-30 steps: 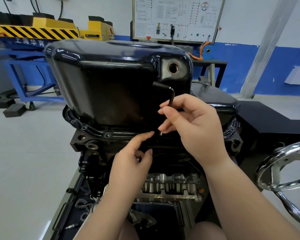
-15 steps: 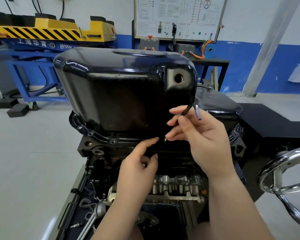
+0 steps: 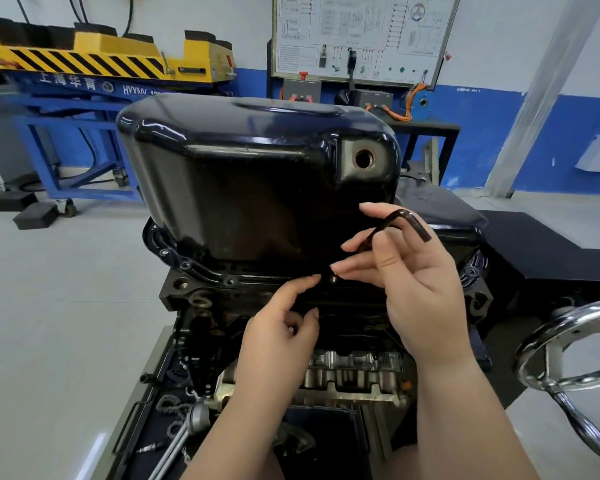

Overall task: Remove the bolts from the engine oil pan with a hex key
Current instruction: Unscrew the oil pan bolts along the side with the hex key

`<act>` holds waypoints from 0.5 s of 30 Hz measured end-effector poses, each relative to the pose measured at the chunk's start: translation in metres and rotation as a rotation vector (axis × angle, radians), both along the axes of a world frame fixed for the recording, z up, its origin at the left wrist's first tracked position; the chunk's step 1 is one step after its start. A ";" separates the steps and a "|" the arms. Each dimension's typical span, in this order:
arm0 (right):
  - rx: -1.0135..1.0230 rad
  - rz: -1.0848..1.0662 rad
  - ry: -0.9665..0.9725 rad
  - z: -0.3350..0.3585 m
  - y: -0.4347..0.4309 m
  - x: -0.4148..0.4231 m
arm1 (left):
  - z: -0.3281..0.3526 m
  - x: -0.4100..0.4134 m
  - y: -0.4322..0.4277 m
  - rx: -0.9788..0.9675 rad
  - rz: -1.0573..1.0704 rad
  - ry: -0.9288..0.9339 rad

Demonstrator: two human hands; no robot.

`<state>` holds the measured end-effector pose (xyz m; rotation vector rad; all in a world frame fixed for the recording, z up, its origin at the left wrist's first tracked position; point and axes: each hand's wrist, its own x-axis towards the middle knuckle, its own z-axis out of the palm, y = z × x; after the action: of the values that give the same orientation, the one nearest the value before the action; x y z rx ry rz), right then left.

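Running down to the bolt (image 3: 333,278) at the 6 o'clock edge of the oil pan (image 3: 257,174), the hex key (image 3: 400,221) is pinched in your right hand (image 3: 406,271). Its short arm points toward 4 o'clock; a second ago it pointed toward 10. Your left hand (image 3: 278,327) still touches the flange with its forefinger, other fingers curled; whether they hold anything cannot be told. The pan sits dome-up, inside hidden.
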<state>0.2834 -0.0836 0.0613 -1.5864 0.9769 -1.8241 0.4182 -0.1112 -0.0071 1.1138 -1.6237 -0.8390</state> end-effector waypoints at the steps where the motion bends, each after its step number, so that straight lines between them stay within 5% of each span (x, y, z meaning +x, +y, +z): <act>1: -0.008 -0.026 0.006 0.000 0.000 0.001 | 0.000 0.000 0.000 -0.001 0.001 0.001; 15: -0.018 -0.236 0.058 0.015 -0.006 0.002 | 0.000 -0.001 0.000 0.019 0.000 0.014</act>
<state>0.2849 -0.0894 0.0764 -1.5994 1.2220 -1.9554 0.4168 -0.1109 -0.0068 1.1185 -1.6077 -0.8616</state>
